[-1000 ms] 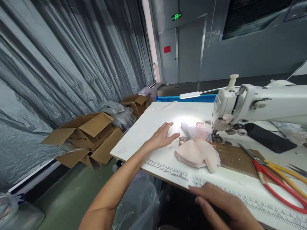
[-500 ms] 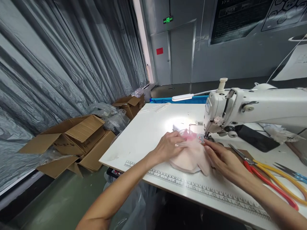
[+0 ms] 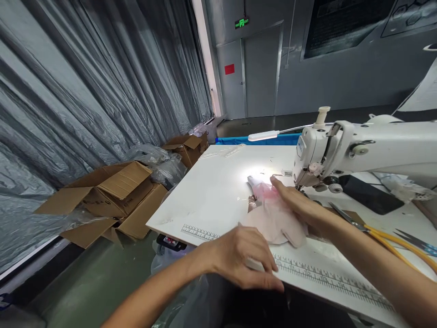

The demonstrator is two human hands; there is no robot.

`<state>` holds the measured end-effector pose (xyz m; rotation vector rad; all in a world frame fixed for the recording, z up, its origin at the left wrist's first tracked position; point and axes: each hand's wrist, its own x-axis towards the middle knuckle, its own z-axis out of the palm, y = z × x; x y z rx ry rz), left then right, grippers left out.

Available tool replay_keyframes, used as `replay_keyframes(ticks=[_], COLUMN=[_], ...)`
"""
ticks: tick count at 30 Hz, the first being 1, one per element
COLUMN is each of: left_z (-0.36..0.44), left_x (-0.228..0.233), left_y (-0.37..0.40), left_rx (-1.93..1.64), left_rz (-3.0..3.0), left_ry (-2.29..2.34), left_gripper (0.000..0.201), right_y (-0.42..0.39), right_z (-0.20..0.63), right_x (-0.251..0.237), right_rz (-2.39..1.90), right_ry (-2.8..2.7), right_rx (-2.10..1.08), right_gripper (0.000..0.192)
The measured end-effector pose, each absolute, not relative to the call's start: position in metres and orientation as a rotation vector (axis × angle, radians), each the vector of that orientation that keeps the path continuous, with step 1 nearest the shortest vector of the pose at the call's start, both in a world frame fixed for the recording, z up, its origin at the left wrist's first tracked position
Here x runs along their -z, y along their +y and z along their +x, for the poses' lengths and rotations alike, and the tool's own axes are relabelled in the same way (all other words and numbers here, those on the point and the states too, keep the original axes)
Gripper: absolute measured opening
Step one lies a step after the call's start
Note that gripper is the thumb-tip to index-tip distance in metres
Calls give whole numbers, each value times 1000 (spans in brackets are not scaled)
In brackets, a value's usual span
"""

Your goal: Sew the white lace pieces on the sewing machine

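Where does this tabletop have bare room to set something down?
Left of the pale pink fabric, the tabletop is bare between the pale strips and the printed ruler. Rightward is crowded: the right hand at the fabric, the sewing machine, black object and yellow-handled scissors. The left hand covers part of the front edge.

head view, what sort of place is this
Most likely a sewing workshop: a sewing machine stands on a white table, pale pink fabric lies at the right hand, and yellow-handled scissors lie nearby.
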<state>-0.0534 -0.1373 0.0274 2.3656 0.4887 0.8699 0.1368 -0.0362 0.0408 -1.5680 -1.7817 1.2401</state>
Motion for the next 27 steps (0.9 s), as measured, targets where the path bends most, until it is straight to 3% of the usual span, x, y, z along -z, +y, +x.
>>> replay_keyframes(ticks=[7,10,14,18,20,22,27], left_z=[-83,-82,-69,-61,-57,-51,-39], left_x=[-46,-40,-38,-47,-48,-46,-42], left_y=[-87,-69,-56,-50,-52,-57,-68], left_rx=[-1364,-1272,-1228,-1159,-1099,-963,-820], left_rz=[2026,2086,2226,2361,2515,2712,2766], left_ry=[1292,1267,1167,1168,1204,1296,1486], left_gripper=[13,15,30,18,10,15,17], right_y=[-27,-42,-64,-67,-64,-61,-70], right_z=[115,119,128,132,132,131,130], right_x=[-31,-25,-19,-11,-8,-5,-8], right_rz=[-1626,-1505,-1186,-929,-894,-918,-1044], right_ry=[-1990,-2008,-1632,-1273,-1166,-1085,-1153], right_rx=[-1112,-1116,-1668,-2010,-2053,-2027,-1839], right_gripper=[30,35,37,31,24,21,27])
